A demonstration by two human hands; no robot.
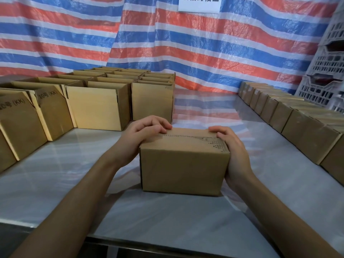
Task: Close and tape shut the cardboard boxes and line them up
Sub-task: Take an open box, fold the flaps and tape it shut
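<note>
Gripping a brown rectangular cardboard box point(184, 164) from both ends, I hold it on the glossy pale tabletop point(83, 183), straight ahead of me. My left hand point(147, 131) sits at the box's far left corner, its fingers bent and their tips pressing down on the top. My right hand point(230, 148) wraps the right end, with the palm flat against the side and the fingers hooked over the top edge. Both hands are closed on the box. Between them its flaps lie shut, and a shiny strip that looks like clear tape runs along the top seam, over a block of dark printing near my right hand.

Left of my grip and a little beyond it stands a cluster of open brown cardboard boxes point(98, 107) with their flaps raised, packed side by side. The 2 nearest to me on that side carry the print "10" and "(KK)". Well to the right of my grip, a row of closed brown cardboard boxes point(297, 127) runs in a line along the table's edge, each touching the next. Past the far end of that row rises a stack of white latticed plastic crates point(327, 71). Beyond my hands hangs a red, blue and white striped plastic tarpaulin point(204, 53), with a white paper sign point(199, 4) high on it, its lettering cut off.
</note>
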